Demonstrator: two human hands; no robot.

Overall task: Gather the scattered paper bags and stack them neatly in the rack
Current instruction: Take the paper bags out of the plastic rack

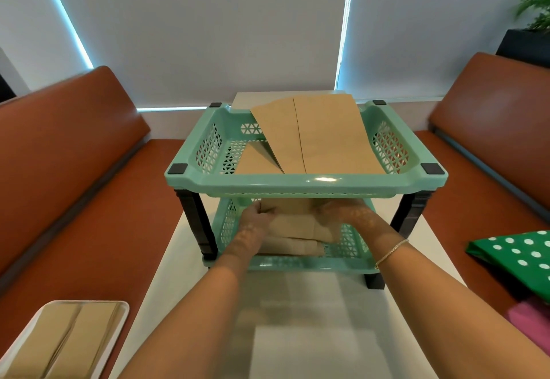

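A green two-tier plastic rack (306,183) with black legs stands on the white table. Large brown paper bags (315,137) lie in its upper basket and lean out over the back rim. Both my hands reach into the lower basket. My left hand (253,218) grips the left edge of a stack of folded brown paper bags (293,227) there. My right hand (342,212) lies on the stack's right side, fingers over the top bag. More brown bags (64,340) rest on a white tray (119,319) at the bottom left.
Brown padded benches (68,155) flank the table on both sides. A green bag with white dots (518,256) and something pink (529,316) lie on the right bench. The white table (312,334) extends toward me in front of the rack.
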